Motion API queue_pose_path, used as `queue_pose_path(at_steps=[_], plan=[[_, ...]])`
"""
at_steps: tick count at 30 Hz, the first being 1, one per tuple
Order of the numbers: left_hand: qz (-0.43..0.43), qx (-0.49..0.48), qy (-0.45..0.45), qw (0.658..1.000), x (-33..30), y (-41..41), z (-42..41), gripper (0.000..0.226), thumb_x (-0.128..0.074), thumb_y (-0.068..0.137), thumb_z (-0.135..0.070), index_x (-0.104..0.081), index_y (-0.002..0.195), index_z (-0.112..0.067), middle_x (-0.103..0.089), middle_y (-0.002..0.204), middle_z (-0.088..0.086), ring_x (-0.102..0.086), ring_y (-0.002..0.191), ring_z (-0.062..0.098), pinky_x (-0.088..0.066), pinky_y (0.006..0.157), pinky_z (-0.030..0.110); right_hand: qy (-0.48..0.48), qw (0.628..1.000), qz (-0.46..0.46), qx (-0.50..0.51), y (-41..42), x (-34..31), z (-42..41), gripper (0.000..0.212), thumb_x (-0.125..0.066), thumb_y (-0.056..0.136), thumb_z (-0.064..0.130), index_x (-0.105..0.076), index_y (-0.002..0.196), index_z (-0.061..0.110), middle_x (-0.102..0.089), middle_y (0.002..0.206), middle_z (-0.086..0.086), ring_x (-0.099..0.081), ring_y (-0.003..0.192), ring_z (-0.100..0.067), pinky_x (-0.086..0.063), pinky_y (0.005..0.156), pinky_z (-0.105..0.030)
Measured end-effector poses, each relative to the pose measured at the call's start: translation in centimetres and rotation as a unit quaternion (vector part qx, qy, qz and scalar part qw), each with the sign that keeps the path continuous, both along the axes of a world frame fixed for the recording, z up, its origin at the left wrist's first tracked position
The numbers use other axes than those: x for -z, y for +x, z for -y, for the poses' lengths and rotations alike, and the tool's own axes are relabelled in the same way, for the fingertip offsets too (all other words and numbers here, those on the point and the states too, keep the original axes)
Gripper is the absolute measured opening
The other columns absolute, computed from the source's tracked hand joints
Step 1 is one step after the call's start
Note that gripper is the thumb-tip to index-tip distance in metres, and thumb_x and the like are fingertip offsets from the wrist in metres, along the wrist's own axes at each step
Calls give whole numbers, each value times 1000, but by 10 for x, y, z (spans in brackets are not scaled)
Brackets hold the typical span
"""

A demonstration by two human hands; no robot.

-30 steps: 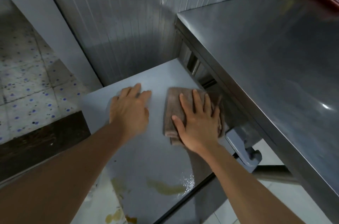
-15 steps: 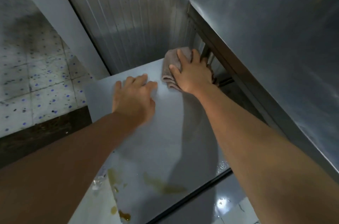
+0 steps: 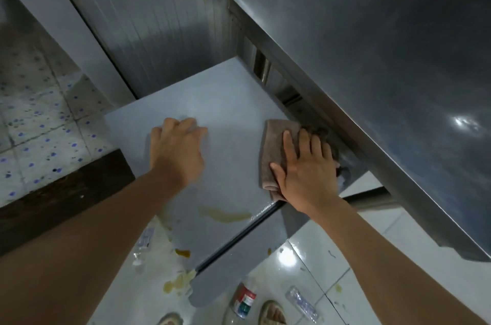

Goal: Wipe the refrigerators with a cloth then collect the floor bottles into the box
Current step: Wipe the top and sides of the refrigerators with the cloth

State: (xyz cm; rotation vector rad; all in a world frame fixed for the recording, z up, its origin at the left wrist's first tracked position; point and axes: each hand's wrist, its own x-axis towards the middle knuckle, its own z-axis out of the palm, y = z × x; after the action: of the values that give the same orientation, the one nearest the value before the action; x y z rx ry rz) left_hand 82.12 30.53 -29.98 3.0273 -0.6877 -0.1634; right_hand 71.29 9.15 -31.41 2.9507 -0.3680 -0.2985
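Note:
A folded brown cloth (image 3: 272, 149) lies on the grey refrigerator top (image 3: 228, 101), near its right edge. My right hand (image 3: 305, 167) presses flat on the cloth with straight, spread fingers. My left hand (image 3: 176, 150) rests on the bare top to the left, fingers slightly bent, holding nothing. Yellowish streaks (image 3: 225, 214) mark the near part of the top. On the white floor below lie a bottle with a red and white label (image 3: 243, 298) and a clear plastic bottle (image 3: 303, 304). Another clear bottle (image 3: 144, 241) lies beside my left forearm.
A steel counter (image 3: 385, 72) overhangs on the right, higher than the refrigerator top. A ribbed metal wall (image 3: 159, 19) stands behind. Speckled tiles (image 3: 32, 122) and a dark ledge (image 3: 61, 197) are at the left. My shoes (image 3: 273, 312) show at the bottom.
My right hand has drawn the cloth back from the far right corner toward the near right edge. The left hand has stayed resting on the top.

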Motion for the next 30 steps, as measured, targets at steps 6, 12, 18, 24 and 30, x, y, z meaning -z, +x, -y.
queue_pose_path(at_steps=[6,12,18,24,30], plan=[[-2,93,-53,994,-6,-30,5,38,-49,80,-13,-60,115,-25,-53,127,-3,-40,117,27,-28,95,41,67,996,17,51,-24,-6,-38,74,-19,94,53,-15,150,5,-22,152,-22,-17,140,-42,-14,116,-49],[-28,119,-69,990,0,-52,23,49,-48,84,-14,-48,132,-27,-36,147,-5,-30,130,22,-22,102,40,121,986,76,89,-82,2,-64,75,-16,93,58,-30,148,8,-25,154,-19,-18,143,-40,-14,118,-49],[-23,101,-65,992,5,-52,23,54,-52,83,-12,-47,133,-31,-35,149,-7,-34,129,21,-24,104,43,89,992,87,33,-45,11,-24,83,-2,87,65,-13,152,16,-8,160,-9,4,147,-27,10,116,-43],[-15,76,-53,996,7,-54,27,51,-51,83,-12,-51,130,-31,-39,147,-7,-37,127,23,-27,101,43,145,978,135,59,-74,19,-24,69,-17,94,53,-28,149,11,-23,156,-12,-11,146,-31,-9,119,-51],[-4,59,-76,995,12,-55,29,47,-53,83,-9,-56,126,-28,-44,144,-5,-41,123,24,-28,97,41,229,933,238,140,-97,28,-41,55,-24,100,30,-32,143,-3,-21,154,-19,-7,145,-37,-17,117,-54]])
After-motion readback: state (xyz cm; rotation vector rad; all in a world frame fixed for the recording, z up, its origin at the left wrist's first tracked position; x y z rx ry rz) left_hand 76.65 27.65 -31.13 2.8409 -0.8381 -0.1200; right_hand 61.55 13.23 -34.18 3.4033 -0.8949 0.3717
